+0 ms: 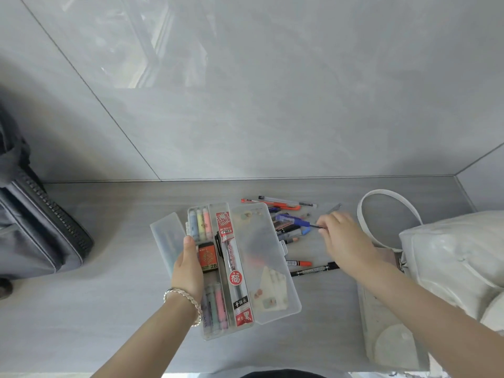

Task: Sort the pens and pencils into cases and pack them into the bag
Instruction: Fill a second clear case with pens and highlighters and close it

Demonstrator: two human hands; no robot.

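1. The open clear case (226, 268) is gripped at its left edge by the left hand (188, 268), with the thumb hooked over the rim. The tray is partly filled, and the lid (261, 255) is folded out to the right.
2. The loose pens (289, 230) are heaped on the counter (109, 309), just right of the lid and toward its far end.
3. The right hand (343, 238) is stretched over that heap. A blue pen (289, 219) is pinched by its thin dark end between the fingertips (324, 222). The hand is blurred, so the grip is judged, not certain.
4. The blue pen's long axis is laid left to right, while the case's long axis runs near to far. About a quarter turn is judged necessary before the pen can be laid in the tray.
5. The tray lies to the left and near side of the right hand. The heap is nearer to that hand, and the left hand is occupied with the case.
6. A second frosted case (166, 238) is noted left of the open one, a grey bag (41, 227) at far left and a white bag (450, 255) at right. Which bag is meant cannot be told.
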